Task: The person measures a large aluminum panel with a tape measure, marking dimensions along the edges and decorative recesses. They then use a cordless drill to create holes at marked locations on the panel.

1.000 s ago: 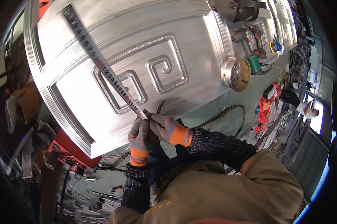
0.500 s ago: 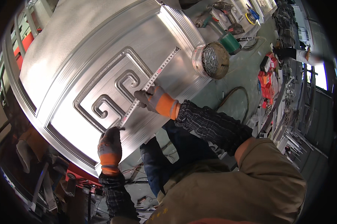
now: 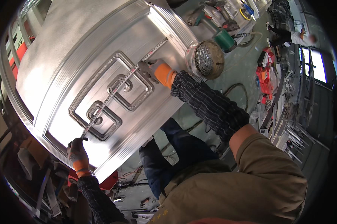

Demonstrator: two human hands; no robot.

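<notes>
1. A large embossed metal panel point(image 3: 82, 56) fills the upper left and centre of the frame, silver and bright with glare, with ribbed borders along its edges.
2. Pressed into the panel's middle is a raised angular spiral pattern point(image 3: 112, 97), two squared coils linked together.
3. A long steel ruler point(image 3: 121, 86) lies flat on the panel, running on a slant from the lower left to the upper right, straight across the spiral pattern.
4. The left hand point(image 3: 77, 151), in a grey glove with an orange cuff, sits at the lower left of the frame at the panel's lower edge; its fingers are pinched together on the ruler's lower end.
5. The right hand point(image 3: 153, 69), gloved the same way, is above centre; its fingers press down on the ruler near its upper part, closed against it and the panel.
6. The right forearm, in a dark checked sleeve point(image 3: 209, 104), comes in from the lower right, above a tan jacket.
7. Just right of the right hand, at the panel's edge, stands a round metal bowl of nails point(image 3: 205, 59).
8. Above that bowl, near the top of the frame, are a green can point(image 3: 225, 39) and some hand tools.
9. Red boxes point(image 3: 265, 72) sit at the right of the frame, and another person point(image 3: 288, 35) is at the upper right, well apart.
</notes>
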